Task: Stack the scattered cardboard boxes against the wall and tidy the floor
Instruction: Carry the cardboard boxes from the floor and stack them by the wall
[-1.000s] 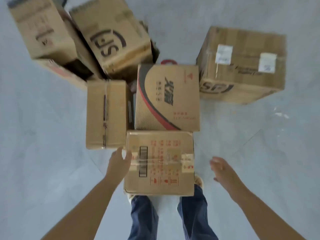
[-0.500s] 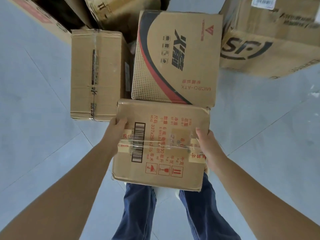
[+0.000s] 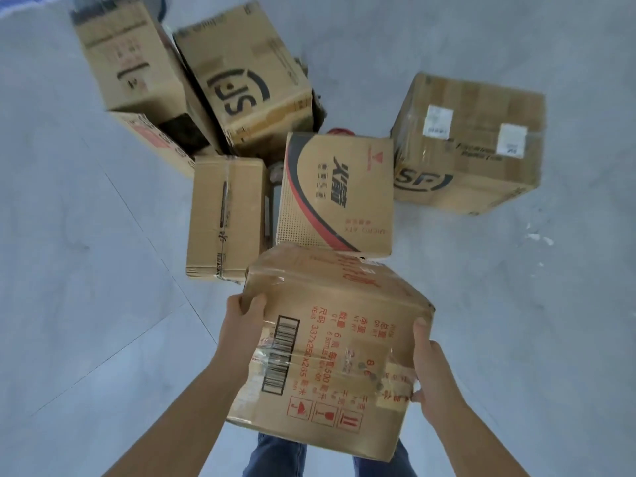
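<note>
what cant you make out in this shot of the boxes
Head view only:
- Red object: mostly hidden behind the printed box.
- Dark item in the gap beside the tall taped box: too shadowed to identify.
- White labels on the SF box: text too blurred.
- Feet: hidden by the held box, gripped by the left hand and right hand.
- The wall: outside the frame.

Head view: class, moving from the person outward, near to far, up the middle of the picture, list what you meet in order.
Jeans → held box, gripped by left hand and right hand → red-striped box → tilted SF box.
</note>
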`<action>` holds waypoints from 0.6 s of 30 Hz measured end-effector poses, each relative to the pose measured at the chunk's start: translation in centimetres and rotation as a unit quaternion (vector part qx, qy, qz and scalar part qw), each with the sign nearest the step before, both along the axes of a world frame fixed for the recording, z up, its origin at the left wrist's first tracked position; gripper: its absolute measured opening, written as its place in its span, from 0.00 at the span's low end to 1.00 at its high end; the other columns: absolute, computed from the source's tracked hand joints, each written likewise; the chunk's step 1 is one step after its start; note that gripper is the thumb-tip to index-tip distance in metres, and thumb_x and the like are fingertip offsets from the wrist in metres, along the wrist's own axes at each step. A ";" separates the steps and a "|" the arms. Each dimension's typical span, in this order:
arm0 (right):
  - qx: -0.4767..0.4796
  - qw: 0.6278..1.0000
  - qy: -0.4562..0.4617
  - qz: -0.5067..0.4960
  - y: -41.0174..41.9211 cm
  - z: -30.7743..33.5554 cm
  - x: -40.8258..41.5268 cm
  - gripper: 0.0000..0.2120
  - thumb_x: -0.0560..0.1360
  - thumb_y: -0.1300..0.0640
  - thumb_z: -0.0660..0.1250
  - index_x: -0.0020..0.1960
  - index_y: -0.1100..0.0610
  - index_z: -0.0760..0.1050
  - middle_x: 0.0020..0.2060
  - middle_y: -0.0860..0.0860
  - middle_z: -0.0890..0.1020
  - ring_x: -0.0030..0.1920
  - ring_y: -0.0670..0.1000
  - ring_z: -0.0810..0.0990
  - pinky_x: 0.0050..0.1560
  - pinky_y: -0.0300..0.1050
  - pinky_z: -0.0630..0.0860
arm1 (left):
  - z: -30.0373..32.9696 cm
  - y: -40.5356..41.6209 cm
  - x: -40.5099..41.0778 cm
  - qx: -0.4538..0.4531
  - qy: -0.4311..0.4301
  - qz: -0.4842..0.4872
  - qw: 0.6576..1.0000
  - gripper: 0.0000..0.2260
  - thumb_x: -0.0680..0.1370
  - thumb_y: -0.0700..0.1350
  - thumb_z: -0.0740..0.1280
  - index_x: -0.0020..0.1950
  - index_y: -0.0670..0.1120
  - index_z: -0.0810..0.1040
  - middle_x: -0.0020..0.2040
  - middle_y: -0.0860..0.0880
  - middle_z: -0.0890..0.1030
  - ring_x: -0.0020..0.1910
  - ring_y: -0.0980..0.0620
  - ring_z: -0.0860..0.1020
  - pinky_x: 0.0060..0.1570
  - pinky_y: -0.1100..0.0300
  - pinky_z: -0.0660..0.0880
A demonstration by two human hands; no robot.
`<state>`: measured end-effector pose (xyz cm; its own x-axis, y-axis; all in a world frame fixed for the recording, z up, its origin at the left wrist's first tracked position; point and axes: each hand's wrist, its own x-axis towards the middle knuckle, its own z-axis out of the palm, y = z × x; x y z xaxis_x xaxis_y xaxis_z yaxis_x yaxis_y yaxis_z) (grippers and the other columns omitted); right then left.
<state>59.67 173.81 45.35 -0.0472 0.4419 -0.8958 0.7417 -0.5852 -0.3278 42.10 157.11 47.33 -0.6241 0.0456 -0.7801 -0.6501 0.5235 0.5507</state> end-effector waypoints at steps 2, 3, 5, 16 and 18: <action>0.017 0.999 0.014 0.027 -0.6 4.5 -0.6 0.33 0.76 0.32 0.47 0.70 0.55 0.63 0.53 0.55 0.77 0.45 0.53 0.75 0.46 0.54 0.73 | 4.8 -0.4 -0.7 -0.001 0.027 -0.017 0.999 0.16 0.80 0.49 0.58 0.66 0.45 0.65 0.49 0.52 0.73 0.53 0.49 0.71 0.52 0.54 0.64; 0.025 0.999 0.023 0.037 -0.8 6.8 -1.0 0.34 0.76 0.32 0.47 0.71 0.55 0.62 0.58 0.56 0.77 0.47 0.53 0.75 0.48 0.53 0.73 | 7.3 -0.6 -1.0 0.002 0.041 -0.022 0.999 0.16 0.81 0.49 0.58 0.67 0.44 0.64 0.50 0.51 0.73 0.53 0.49 0.70 0.53 0.54 0.65; 0.048 0.996 0.043 0.055 -1.3 11.1 -2.0 0.32 0.78 0.34 0.47 0.72 0.55 0.61 0.63 0.55 0.75 0.50 0.53 0.75 0.51 0.51 0.74 | 11.8 -1.4 -1.5 0.013 0.065 -0.020 0.998 0.17 0.81 0.49 0.58 0.68 0.44 0.64 0.55 0.49 0.71 0.56 0.49 0.69 0.54 0.54 0.64; 0.175 0.936 0.241 0.187 -0.5 25.2 -8.8 0.21 0.81 0.48 0.57 0.72 0.49 0.62 0.65 0.47 0.72 0.66 0.52 0.71 0.66 0.53 0.67 | 24.4 -6.2 0.5 0.109 0.148 0.164 0.969 0.12 0.79 0.45 0.59 0.62 0.49 0.66 0.56 0.45 0.77 0.54 0.43 0.79 0.57 0.41 0.75; 0.195 0.913 0.279 0.224 0.2 26.6 -9.5 0.19 0.80 0.51 0.59 0.71 0.50 0.64 0.63 0.47 0.74 0.65 0.51 0.71 0.64 0.50 0.69 | 25.6 -6.1 1.9 0.115 0.165 0.208 0.957 0.12 0.79 0.44 0.59 0.62 0.49 0.67 0.56 0.45 0.78 0.54 0.43 0.79 0.56 0.40 0.75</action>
<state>50.16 173.99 71.94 -0.7025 0.5460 -0.4564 0.5328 -0.0216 -0.8460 43.99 150.97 72.89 -0.8359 -0.1129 -0.5372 -0.5474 0.0977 0.8312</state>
